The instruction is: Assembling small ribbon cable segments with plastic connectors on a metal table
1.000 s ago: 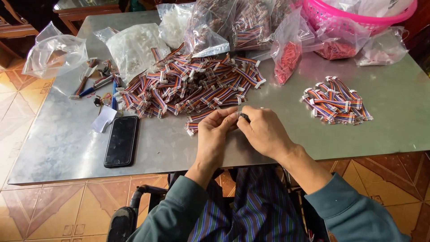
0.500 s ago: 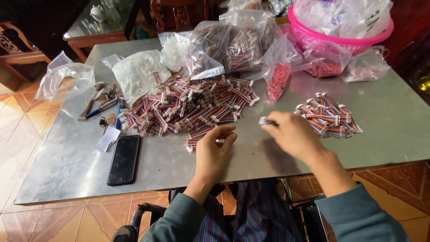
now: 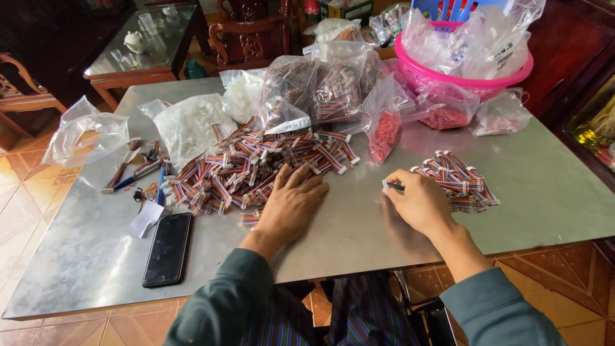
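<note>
Grey metal tabletop (image 3: pixel 551 186) carries all items. Left hand (image 3: pixel 291 205) lies palm down, fingers spread flat, on the near edge of the large heap of short multicoloured ribbon-cable pieces (image 3: pixel 250 170) at the centre; it grips nothing, fingertips touch the cables. Right hand (image 3: pixel 419 202) is loosely curled, thumb and forefinger pinched on one small cable piece with a dark connector end (image 3: pixel 392 186), just beside the smaller pile of multicoloured ribbon-cable pieces (image 3: pixel 458 179) to its right; the knuckles touch that pile's near side.

Behind the large heap: clear plastic bags of more cables (image 3: pixel 320 86), a clear bag of white parts (image 3: pixel 192 125), a clear bag of red parts (image 3: pixel 383 131). A pink plastic basket (image 3: pixel 416 70) filled with clear bags stands at the far right. A black smartphone (image 3: pixel 168 248) lies face up near the left front edge, a small white paper scrap (image 3: pixel 146 218) just beside it. Hand tools with dark handles (image 3: pixel 128 170) lie left of the heap, near an empty crumpled clear bag (image 3: pixel 83 134).
</note>
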